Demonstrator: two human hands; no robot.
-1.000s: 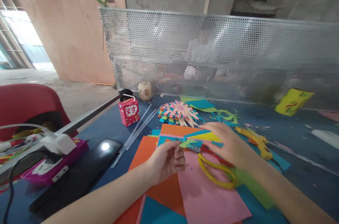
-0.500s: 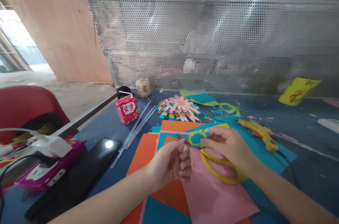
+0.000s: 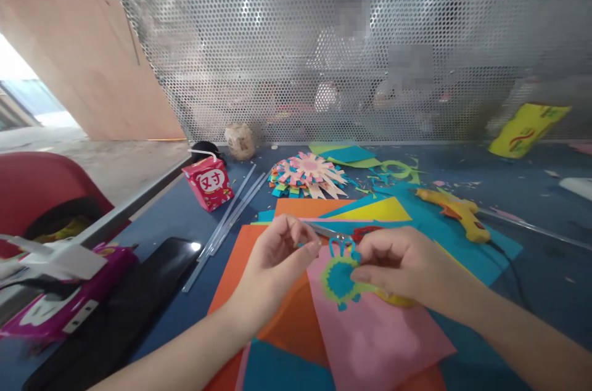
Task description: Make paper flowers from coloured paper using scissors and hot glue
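Shifted off the scissors' blades and down over the smooth pink sheet (image 3: 370, 348) in the past half second, a blue-and-green paper-like cutout (image 3: 340, 279) faces the camera — round centre, jagged green fringe, slim blue loops on top. The right hand (image 3: 402, 264) has its grip pinched on the right edge. The left hand (image 3: 277, 255) curls beside it, a narrow gap showing; whether its grip holds anything cannot be told. Scissors (image 3: 341, 237) lie behind; a perforated metal screen (image 3: 277, 39) bounds the blue desk (image 3: 160, 218).
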